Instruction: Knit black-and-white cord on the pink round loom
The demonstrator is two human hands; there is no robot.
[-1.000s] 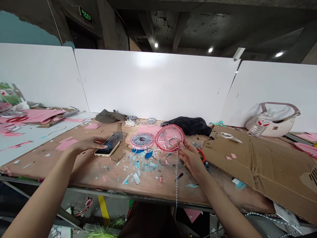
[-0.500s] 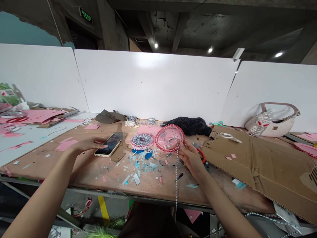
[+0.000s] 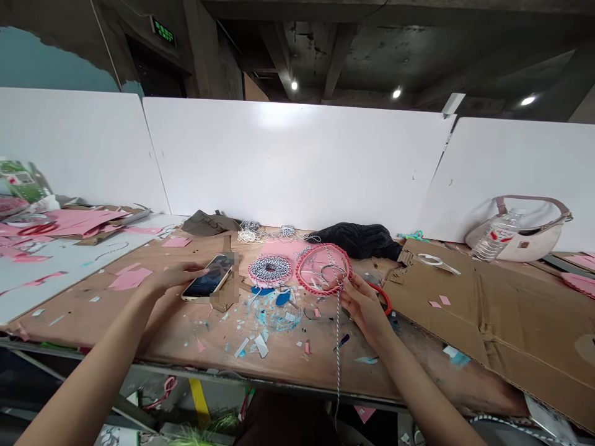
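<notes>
Fingers of our right hand (image 3: 365,303): pinched together on the lower right rim of a pink-red ring (image 3: 320,293), at the place where a striped cord (image 3: 338,347) meets it. Fingers of our left hand (image 3: 176,277): stretched over the left edge of a phone (image 3: 204,284), closed on nothing that we can see; whether a fingertip presses the screen we cannot tell.

Item, the ring: held tilted near the middle of the table, its face towards us. We count the scalloped edging as done on all the rim that shows. Striped strands cross the opening, yet gaps remain between them, so we judge the inside only partly filled. The cord's long tail hangs loose past the table edge, neither trimmed nor tucked away.

Item, a round woven piece (image 3: 280,271): just left of the ring, its striped band worked thickly around a small centre. We judge it the further along of the two.

Item, blue cut-outs (image 3: 282,298): directly below the woven piece, on the paint-marked table.

Item, red-handled scissors (image 3: 387,305): behind our right hand, partly hidden, not in use.

Item, balls of striped cord (image 3: 287,232): at the back, near the white panel.
</notes>
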